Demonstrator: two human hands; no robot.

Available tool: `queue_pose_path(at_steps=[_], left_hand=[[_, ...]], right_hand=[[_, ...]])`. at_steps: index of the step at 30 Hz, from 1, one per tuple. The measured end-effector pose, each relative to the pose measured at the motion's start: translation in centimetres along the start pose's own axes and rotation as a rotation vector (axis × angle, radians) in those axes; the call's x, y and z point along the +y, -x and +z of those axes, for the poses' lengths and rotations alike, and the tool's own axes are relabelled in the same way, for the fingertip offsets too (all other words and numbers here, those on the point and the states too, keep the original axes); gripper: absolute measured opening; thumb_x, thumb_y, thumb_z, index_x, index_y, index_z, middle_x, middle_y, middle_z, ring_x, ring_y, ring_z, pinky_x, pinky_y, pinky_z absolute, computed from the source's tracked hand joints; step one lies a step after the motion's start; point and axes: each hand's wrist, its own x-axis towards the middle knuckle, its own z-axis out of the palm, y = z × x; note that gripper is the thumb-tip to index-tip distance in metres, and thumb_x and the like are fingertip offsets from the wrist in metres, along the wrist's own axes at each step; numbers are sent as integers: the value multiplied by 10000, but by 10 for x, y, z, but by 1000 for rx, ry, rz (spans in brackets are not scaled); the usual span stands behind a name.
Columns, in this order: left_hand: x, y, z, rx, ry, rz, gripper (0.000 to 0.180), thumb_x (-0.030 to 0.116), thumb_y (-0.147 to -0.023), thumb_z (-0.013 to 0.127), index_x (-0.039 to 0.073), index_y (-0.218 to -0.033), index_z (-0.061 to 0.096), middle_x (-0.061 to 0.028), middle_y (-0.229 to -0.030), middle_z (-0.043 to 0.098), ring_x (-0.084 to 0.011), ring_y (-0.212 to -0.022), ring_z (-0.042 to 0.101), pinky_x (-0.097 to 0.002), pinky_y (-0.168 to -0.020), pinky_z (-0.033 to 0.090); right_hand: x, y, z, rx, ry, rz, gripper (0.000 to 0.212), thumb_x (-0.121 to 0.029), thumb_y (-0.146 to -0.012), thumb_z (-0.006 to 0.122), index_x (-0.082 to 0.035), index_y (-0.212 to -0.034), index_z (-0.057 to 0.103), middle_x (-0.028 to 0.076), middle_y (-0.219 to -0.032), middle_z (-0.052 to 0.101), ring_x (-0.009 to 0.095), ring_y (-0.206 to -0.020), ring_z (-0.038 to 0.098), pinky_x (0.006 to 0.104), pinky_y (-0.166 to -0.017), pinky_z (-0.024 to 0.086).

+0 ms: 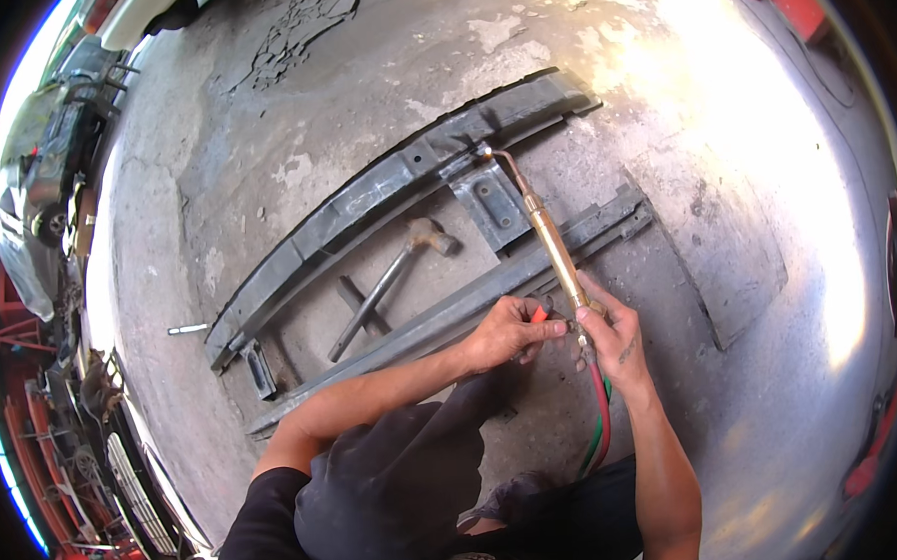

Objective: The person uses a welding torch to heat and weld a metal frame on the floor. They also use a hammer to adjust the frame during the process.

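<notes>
My right hand is wrapped round the rear of a brass gas torch. The bent tip, with a small bright glow at its end, meets the seam between a curved grey metal beam and its bracket plate. My left hand is closed beside the torch's valves, with a small orange thing at its fingers whose kind I cannot make out. Red and green hoses trail from the torch toward my legs. A straight metal bar lies just ahead of my left forearm.
Between beam and bar lies a hammer, its handle crossing a short dark metal piece. A thin whitish stick is past the beam's left end. Car parts crowd the left edge. A red object stands far right.
</notes>
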Motion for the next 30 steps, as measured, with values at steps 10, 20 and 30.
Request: queue_pose_path(at_steps=[10,20,30], left_hand=[[1,0,0,3,6,2,302,262,-932,827,52,-792,661,-11,-588,578,-98,-480,522,-267,-449,377],[3,0,1,-15,12,-8,297,268,-930,829,52,-805,668,-15,-586,585,-97,-473,525,-265,-441,372],[1,-2,-1,-10,-10,-31,310,287,-930,830,67,-800,655,-10,-583,588,-91,-468,529,-254,-432,361]], right_hand=[[2,1,1,8,-22,0,517,-119,-1016,618,14,-1506,524,25,-757,629,107,-559,594,280,-464,506],[5,0,-2,19,6,-7,510,-114,-1006,623,7,-1495,547,9,-765,631,80,-581,575,262,-502,481],[2,0,-1,5,-17,2,509,-99,-1014,610,7,-1505,533,13,-752,622,86,-567,579,265,-480,486]])
